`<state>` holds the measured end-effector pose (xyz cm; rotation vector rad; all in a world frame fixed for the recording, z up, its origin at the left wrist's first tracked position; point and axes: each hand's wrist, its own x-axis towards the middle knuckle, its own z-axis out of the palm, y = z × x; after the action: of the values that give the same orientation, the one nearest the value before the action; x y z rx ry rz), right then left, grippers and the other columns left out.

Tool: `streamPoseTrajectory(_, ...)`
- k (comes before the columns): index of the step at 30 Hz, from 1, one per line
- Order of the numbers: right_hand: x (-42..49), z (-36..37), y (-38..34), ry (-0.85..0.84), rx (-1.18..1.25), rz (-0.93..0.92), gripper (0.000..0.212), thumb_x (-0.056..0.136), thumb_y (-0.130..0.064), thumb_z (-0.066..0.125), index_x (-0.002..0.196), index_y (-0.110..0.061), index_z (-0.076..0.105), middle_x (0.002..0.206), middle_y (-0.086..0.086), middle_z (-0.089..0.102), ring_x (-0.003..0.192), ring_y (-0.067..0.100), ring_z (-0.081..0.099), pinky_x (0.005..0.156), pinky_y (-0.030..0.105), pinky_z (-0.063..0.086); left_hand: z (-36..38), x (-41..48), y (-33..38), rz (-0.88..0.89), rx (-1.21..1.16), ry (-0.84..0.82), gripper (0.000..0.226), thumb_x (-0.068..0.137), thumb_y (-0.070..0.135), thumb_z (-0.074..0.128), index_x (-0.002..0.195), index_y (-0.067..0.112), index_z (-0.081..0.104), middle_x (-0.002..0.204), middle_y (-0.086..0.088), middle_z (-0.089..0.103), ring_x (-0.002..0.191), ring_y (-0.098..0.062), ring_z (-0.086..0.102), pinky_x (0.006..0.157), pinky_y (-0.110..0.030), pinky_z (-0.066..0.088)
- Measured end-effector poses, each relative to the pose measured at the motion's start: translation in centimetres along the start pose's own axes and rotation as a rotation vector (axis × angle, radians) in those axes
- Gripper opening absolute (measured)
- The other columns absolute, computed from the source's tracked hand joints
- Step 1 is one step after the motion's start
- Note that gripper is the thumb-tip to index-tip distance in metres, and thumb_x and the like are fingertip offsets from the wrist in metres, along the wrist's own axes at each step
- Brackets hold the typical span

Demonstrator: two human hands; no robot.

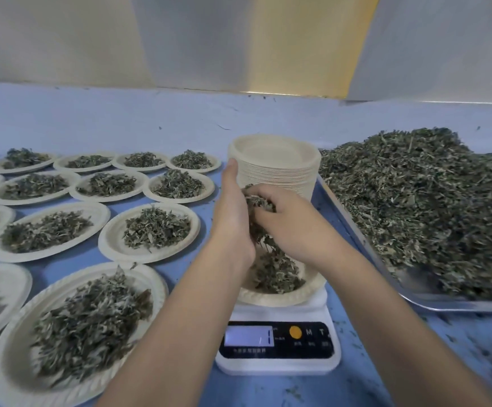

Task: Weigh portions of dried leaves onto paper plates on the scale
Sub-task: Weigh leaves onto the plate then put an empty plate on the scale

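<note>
Your left hand: fingers straight, walling the dried leaves | right hand: fingers curled round that clump | held over the paper plate on the scale so spill lands inside.

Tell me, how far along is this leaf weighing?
Done: a dozen or so filled plates lie on the left. In hand: the left hand and right hand hold leaves between them over the plate on the scale, already partly filled; its display is too blurred to read. Left: a big pile on the tray and a tall stack of empty plates, so much remains.
</note>
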<state>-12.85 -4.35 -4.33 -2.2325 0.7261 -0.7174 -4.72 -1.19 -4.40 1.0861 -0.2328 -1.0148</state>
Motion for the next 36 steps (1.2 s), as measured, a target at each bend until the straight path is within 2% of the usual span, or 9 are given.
streamPoseTrajectory(2, -0.2, 0.3, -0.3, -0.021, -0.032, -0.037, 0.042, 0.093, -0.006, 0.048, 0.131, -0.023, 0.053, 0.123, 0.000, 0.063, 0.102, 0.016, 0.059, 0.083, 0.025, 0.042, -0.1, 0.1, -0.1, 0.046, 0.005, 0.052, 0.043, 0.086, 0.056, 0.054, 0.099, 0.017, 0.066, 0.094, -0.004, 0.068, 0.092, -0.022, 0.066, 0.086, -0.035, 0.052)
streamPoseTrajectory(4, -0.3, 0.7, -0.3, -0.020, -0.071, -0.061, 0.051, 0.093, -0.006, 0.047, 0.141, -0.022, 0.039, 0.131, 0.001, 0.057, 0.108, 0.018, 0.055, 0.072, 0.020, 0.034, -0.2, 0.2, -0.2, 0.090, 0.009, 0.106, 0.031, 0.090, 0.045, 0.057, 0.087, 0.016, 0.064, 0.085, -0.003, 0.067, 0.086, -0.021, 0.065, 0.084, -0.034, 0.053)
streamPoseTrajectory(7, -0.2, 0.9, 0.0, -0.035, -0.081, -0.047, 0.066, 0.094, -0.009, 0.048, 0.150, -0.021, 0.014, 0.131, 0.010, 0.054, 0.101, 0.020, 0.053, 0.062, 0.019, 0.032, -0.3, 0.3, -0.3, 0.135, 0.009, 0.155, 0.025, 0.092, 0.035, 0.057, 0.096, 0.011, 0.065, 0.092, -0.006, 0.070, 0.086, -0.023, 0.067, 0.083, -0.037, 0.053)
streamPoseTrajectory(10, -0.1, 0.7, 0.1, -0.105, -0.046, -0.013, 0.073, 0.094, -0.008, 0.047, 0.151, -0.023, 0.003, 0.148, 0.007, 0.039, 0.117, 0.021, 0.051, 0.078, 0.019, 0.034, -0.3, 0.0, -0.4, 0.167, -0.009, 0.192, 0.023, 0.093, 0.026, 0.056, 0.106, 0.009, 0.064, 0.101, -0.010, 0.068, 0.090, -0.025, 0.065, 0.082, -0.036, 0.052)
streamPoseTrajectory(13, 0.0, 0.6, 0.1, -0.159, -0.006, 0.023, 0.073, 0.094, -0.008, 0.047, 0.152, -0.023, 0.006, 0.152, 0.007, 0.033, 0.132, 0.021, 0.041, 0.094, 0.022, 0.034, -0.1, -0.2, -0.5, 0.194, -0.018, 0.229, 0.011, 0.094, 0.022, 0.056, 0.091, 0.012, 0.061, 0.094, -0.009, 0.066, 0.090, -0.025, 0.063, 0.087, -0.039, 0.050)
streamPoseTrajectory(16, 0.0, 0.5, 0.0, -0.130, 0.017, 0.016, 0.062, 0.092, -0.007, 0.050, 0.147, -0.022, 0.027, 0.137, 0.005, 0.051, 0.125, 0.020, 0.048, 0.102, 0.030, 0.039, -0.1, -0.2, -0.5, 0.198, -0.051, 0.262, 0.014, 0.093, 0.022, 0.057, 0.098, 0.009, 0.061, 0.105, -0.013, 0.067, 0.102, -0.029, 0.063, 0.095, -0.044, 0.049)
streamPoseTrajectory(20, -0.1, -0.1, -0.2, -0.079, 0.007, -0.013, 0.045, 0.090, -0.010, 0.057, 0.133, -0.022, 0.050, 0.125, -0.002, 0.060, 0.115, 0.013, 0.053, 0.098, 0.027, 0.040, -0.2, -0.1, -0.3, 0.174, -0.106, 0.258, 0.023, 0.094, 0.024, 0.056, 0.111, 0.008, 0.060, 0.108, -0.013, 0.067, 0.103, -0.030, 0.064, 0.094, -0.047, 0.050)
streamPoseTrajectory(32, 0.0, -1.5, -0.2, -0.070, -0.021, 0.021, 0.035, 0.089, -0.012, 0.064, 0.121, -0.023, 0.061, 0.107, -0.010, 0.058, 0.104, 0.009, 0.056, 0.077, 0.017, 0.037, -0.7, 0.5, -0.1, 0.118, -0.165, 0.255, 0.021, 0.094, 0.025, 0.057, 0.110, 0.010, 0.059, 0.109, -0.011, 0.065, 0.105, -0.030, 0.062, 0.096, -0.046, 0.049)
streamPoseTrajectory(36, 0.0, -1.5, -0.3, -0.078, -0.019, 0.039, 0.034, 0.089, -0.014, 0.064, 0.122, -0.024, 0.060, 0.110, -0.005, 0.063, 0.103, 0.021, 0.062, 0.084, 0.030, 0.048, -0.7, 0.6, 0.0, 0.115, -0.195, 0.249, 0.023, 0.094, 0.024, 0.057, 0.112, 0.009, 0.060, 0.100, -0.010, 0.067, 0.097, -0.030, 0.065, 0.084, -0.042, 0.055)
